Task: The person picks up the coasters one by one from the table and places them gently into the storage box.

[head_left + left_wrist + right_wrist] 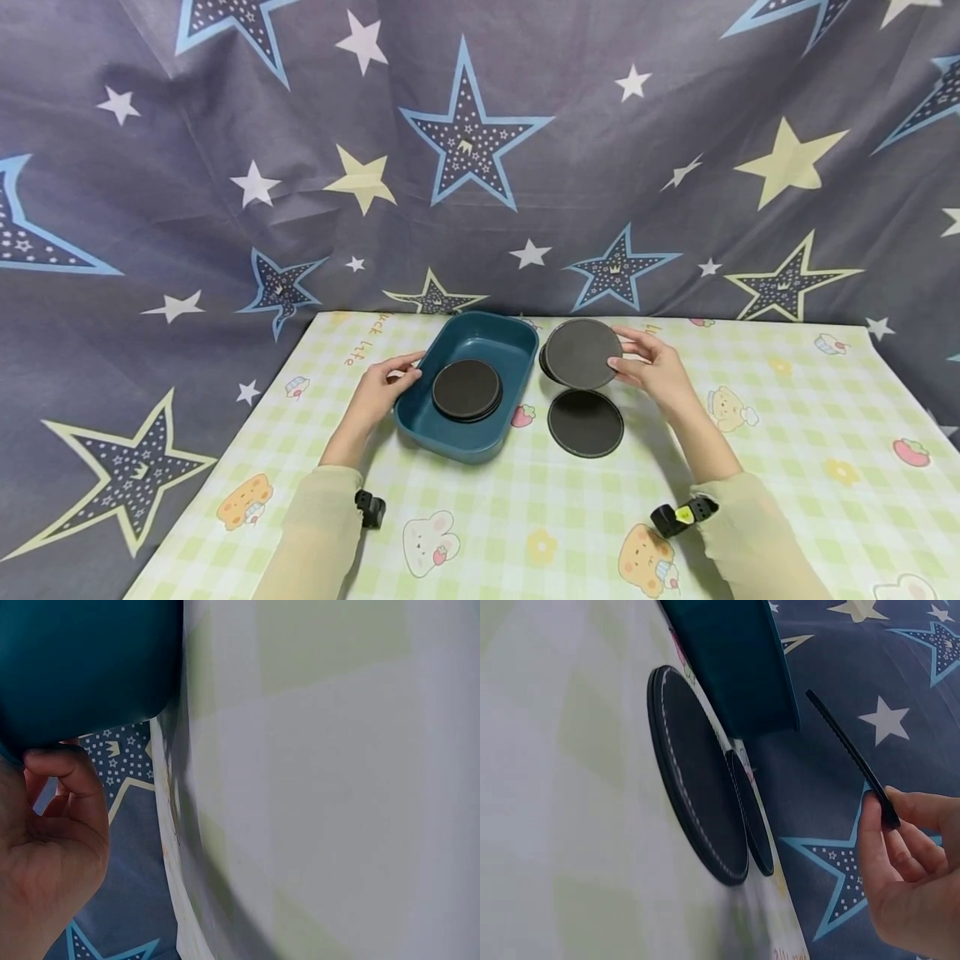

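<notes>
A teal rectangular tub (480, 346) with rounded corners stands on the table. Stacked inside it are round black coasters (467, 388). My left hand (372, 392) holds the tub's left rim, thumb and fingers pinching its edge, as the left wrist view also shows. Right of the tub, my right hand (654, 373) pinches one black coaster (585, 354) by its right edge, raised above the table. Below it lies a stitched coaster (586, 423) flat on the cloth. Another coaster (750, 814) lies farther back, mostly hidden behind the held one in the head view.
A green-checked cloth with cartoon prints (540, 546) covers the table. Behind the table hangs a dark curtain (570, 225) with stars. Black straps with small devices sit around both wrists.
</notes>
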`<state>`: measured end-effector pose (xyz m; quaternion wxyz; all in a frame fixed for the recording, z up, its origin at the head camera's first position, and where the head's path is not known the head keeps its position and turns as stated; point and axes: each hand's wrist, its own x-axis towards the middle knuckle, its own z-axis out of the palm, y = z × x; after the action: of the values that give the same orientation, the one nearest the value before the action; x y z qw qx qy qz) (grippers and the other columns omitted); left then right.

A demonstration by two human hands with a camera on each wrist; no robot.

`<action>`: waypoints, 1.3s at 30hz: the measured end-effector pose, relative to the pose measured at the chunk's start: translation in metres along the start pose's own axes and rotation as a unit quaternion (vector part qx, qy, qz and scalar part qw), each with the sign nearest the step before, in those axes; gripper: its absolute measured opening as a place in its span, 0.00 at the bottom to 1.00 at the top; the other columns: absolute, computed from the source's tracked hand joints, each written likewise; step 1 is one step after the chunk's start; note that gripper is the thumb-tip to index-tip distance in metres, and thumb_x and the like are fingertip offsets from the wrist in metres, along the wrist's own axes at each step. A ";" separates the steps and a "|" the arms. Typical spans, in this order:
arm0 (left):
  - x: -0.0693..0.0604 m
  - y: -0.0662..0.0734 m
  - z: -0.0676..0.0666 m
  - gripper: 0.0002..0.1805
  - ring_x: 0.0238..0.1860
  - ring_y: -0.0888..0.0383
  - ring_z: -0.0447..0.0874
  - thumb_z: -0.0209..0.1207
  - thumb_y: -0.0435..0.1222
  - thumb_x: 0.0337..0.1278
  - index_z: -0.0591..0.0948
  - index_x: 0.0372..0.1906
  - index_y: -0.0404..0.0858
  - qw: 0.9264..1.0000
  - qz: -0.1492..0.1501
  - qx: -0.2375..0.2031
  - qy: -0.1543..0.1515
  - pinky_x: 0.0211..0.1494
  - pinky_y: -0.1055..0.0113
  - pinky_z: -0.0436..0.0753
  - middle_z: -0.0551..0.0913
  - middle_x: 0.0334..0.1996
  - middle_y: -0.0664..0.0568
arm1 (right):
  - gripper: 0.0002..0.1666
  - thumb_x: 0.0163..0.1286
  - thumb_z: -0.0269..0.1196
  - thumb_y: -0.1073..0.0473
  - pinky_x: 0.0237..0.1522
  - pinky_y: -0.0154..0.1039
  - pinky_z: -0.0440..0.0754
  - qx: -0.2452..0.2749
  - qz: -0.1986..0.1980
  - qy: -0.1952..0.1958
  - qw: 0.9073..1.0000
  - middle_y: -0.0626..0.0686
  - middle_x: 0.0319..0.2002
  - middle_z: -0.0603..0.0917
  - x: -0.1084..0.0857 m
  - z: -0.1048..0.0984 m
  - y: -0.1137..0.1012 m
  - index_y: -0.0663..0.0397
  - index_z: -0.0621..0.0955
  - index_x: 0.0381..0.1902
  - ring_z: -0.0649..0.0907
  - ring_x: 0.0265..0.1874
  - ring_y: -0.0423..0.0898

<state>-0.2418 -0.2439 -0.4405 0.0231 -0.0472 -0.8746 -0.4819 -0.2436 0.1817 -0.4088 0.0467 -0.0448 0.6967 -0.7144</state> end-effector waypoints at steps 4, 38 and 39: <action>0.000 0.001 0.000 0.21 0.36 0.58 0.79 0.58 0.40 0.71 0.80 0.65 0.44 1.000 -0.002 -0.003 -0.002 0.41 0.71 0.77 0.82 0.44 0.44 | 0.38 0.67 0.63 0.72 0.42 0.30 0.85 0.003 -0.002 -0.003 1.000 0.37 0.38 0.84 0.002 0.008 -0.002 0.67 0.65 0.73 0.87 0.35 0.32; 0.000 0.003 -0.001 0.20 0.37 0.62 0.80 0.58 0.39 0.71 0.80 0.65 0.43 1.000 -0.005 0.005 0.004 0.43 0.73 0.78 0.82 0.45 0.43 | 0.34 0.68 0.62 0.71 0.44 0.35 0.86 -0.002 -0.008 -0.058 0.998 0.59 0.52 0.84 0.019 0.081 0.003 0.63 0.69 0.71 0.86 0.36 0.33; 0.000 0.003 0.000 0.20 0.37 0.63 0.80 0.58 0.39 0.71 0.80 0.65 0.43 1.000 -0.004 0.003 0.003 0.43 0.72 0.78 0.82 0.45 0.43 | 0.34 0.68 0.62 0.71 0.44 0.35 0.86 -0.005 -0.005 -0.058 0.998 0.61 0.54 0.83 0.019 0.083 0.003 0.62 0.69 0.71 0.86 0.36 0.33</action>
<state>-0.2415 -0.2428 -0.4379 0.0235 -0.0419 -0.8763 -0.4793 -0.2519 0.0964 -0.4096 0.0829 -0.0900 0.6959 -0.7076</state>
